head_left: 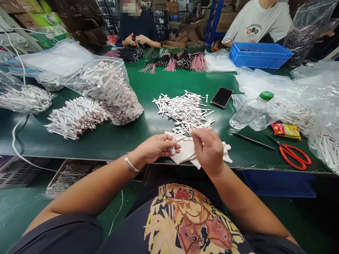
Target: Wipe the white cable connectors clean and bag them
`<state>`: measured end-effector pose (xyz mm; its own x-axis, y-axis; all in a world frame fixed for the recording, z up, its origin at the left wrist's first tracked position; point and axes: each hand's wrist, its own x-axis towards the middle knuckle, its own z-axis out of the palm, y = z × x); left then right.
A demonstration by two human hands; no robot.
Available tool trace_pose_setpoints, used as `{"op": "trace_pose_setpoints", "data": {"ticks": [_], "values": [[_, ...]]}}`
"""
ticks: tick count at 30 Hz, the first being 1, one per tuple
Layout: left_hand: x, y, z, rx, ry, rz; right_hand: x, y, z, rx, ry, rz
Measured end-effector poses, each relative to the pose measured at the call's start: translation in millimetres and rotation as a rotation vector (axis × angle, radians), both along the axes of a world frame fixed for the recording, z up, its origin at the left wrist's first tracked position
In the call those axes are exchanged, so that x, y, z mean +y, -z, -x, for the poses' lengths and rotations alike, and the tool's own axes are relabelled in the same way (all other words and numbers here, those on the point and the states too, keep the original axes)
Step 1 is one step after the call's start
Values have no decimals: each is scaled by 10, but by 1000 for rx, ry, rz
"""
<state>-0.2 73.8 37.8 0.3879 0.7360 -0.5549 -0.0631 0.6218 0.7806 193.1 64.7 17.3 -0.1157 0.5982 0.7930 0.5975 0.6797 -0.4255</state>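
Green table (pixel 127 139); left hand (pixel 156 146) pinches a connector (pixel 173 150) between thumb and fingers; right hand (pixel 211 151) curls nearby, its hold unclear.

The white shirt (pixel 258 22) reads "REMINISCENCE"; a carton (pixel 28 22), perhaps "3K".

On my feed I am seeing a dark, short-sleeved cloth T-shirt (pixel 122 231) covering the torso, a large cream, orange and dusty-red print (pixel 189 218) spreading across its front. Plain dark sleeves (pixel 66 234) are ending near the elbows; a smooth, silver-coloured curved bracelet (pixel 129 164) is circling the wrist behind the bare left hand (pixel 157 147).
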Motion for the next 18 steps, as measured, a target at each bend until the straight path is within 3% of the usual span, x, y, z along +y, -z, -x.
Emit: {"op": "trace_pose_setpoints", "data": {"ticks": [5, 9, 11, 13, 16, 18], "values": [[-128, 80, -113, -205, -65, 75, -271, 191, 104, -201, -265, -24], [-225, 112, -95, -196, -79, 78, -415, 167, 82, -104, -344, 72], [-277, 103, -85, -163, -46, 58, -422, 119, 50, 72, -298, 245], [-327, 82, -90, -139, 28, 30, -387, 73, 25, 262, -246, 552], [-384, 58, -116, -118, 126, -28, -300, 35, 12, 407, -381, 1054], [-410, 61, -124, -97, 144, -39, -260, 32, 15, 449, -473, 1185]]}}
